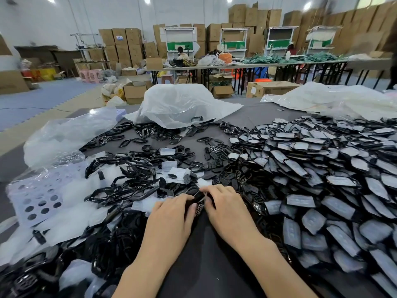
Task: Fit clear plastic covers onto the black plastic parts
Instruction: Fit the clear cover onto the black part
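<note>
My left hand (171,214) and my right hand (223,203) meet at the middle of the table, and both pinch one small black plastic part (198,196) between their fingertips. Whether a clear cover sits on that part is hidden by my fingers. Loose black frames (133,168) are scattered to the left and ahead. Clear plastic covers (169,165) lie among them. To the right spreads a large heap of black parts with covers fitted (322,168).
A purple perforated tray (36,196) lies under clear plastic at the left. Crumpled plastic bags (182,104) stand at the back of the grey table (214,265). Beyond are cardboard boxes, long tables and seated people.
</note>
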Demonstrator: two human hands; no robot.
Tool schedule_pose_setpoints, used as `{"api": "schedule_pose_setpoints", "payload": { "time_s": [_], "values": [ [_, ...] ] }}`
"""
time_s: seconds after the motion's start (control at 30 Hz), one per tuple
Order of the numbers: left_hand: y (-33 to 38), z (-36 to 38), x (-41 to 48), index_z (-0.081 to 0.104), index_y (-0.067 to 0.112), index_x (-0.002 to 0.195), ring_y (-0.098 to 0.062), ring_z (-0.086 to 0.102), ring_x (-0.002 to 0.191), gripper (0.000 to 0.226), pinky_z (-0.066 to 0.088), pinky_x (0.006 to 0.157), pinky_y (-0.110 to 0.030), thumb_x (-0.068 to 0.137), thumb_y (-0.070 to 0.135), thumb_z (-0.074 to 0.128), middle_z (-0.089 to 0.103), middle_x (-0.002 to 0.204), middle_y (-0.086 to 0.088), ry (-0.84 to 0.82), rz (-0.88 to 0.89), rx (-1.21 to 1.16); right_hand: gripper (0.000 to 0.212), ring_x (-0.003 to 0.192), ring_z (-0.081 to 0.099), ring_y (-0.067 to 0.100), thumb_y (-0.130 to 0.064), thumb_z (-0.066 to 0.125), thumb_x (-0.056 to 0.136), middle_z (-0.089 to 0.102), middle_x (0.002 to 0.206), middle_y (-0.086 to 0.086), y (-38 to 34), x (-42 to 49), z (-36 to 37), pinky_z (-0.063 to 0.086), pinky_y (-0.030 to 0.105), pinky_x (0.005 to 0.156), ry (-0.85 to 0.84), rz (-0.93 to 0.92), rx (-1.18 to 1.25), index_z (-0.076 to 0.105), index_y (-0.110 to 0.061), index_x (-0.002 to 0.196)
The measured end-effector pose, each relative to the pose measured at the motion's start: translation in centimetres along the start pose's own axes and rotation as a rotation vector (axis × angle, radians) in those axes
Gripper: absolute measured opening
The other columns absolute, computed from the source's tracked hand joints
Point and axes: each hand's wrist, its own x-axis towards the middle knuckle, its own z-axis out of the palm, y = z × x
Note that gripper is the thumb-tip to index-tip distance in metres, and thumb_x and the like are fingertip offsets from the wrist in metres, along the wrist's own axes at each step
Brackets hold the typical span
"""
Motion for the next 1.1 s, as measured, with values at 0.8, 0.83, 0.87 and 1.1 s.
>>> {"api": "schedule_pose_setpoints", "payload": {
  "time_s": [0.8,0.83,0.87,1.1],
  "values": [
    [0.8,-2.1,0.7,0.062,0.041,0.117,-0.013,0.057,0.066,0.039,0.053,0.069,-0.026,0.103,0.008,0.046,0.064,0.084,0.006,0.088,-0.348,-1.074,0.02,0.104,0.055,0.002,-0.021,0.065,0.093,0.061,0.106,-0.014,0.0,1.2,-0.3,0.041,0.016,0.093,-0.01,-0.062,0.33,0.071,-0.034,0.107],
    [1.0,-2.1,0.7,0.06,0.039,0.119,-0.012,0.058,0.067,0.038,0.053,0.068,-0.024,0.102,0.008,0.047,0.065,0.087,0.004,0.087,-0.34,-1.078,0.02,0.096,0.059,-0.001,-0.018,0.066,0.092,0.065,0.101,-0.014,0.2,1.0,-0.6,0.043,0.012,0.087,0.015,-0.01,0.444,0.072,-0.037,0.099],
    [1.1,-2.1,0.7,0.058,0.037,0.121,-0.011,0.058,0.067,0.036,0.053,0.069,-0.022,0.102,0.007,0.048,0.066,0.089,0.003,0.084,-0.337,-1.075,0.023,0.085,0.062,0.0,-0.016,0.066,0.092,0.069,0.093,-0.012,0.3,0.9,-1.0,0.046,0.012,0.079,0.032,0.054,0.574,0.073,-0.038,0.094],
    [1.6,-2.1,0.8,0.063,0.027,0.111,-0.008,0.061,0.066,0.023,0.052,0.068,-0.016,0.099,0.009,0.055,0.072,0.088,0.006,0.076,-0.33,-1.071,0.041,0.088,0.073,0.029,0.005,0.033,0.098,0.073,0.106,0.019,0.3,0.8,-2.6,0.062,0.038,0.078,-0.016,0.498,1.877,0.071,-0.012,0.102]
  ]
}}
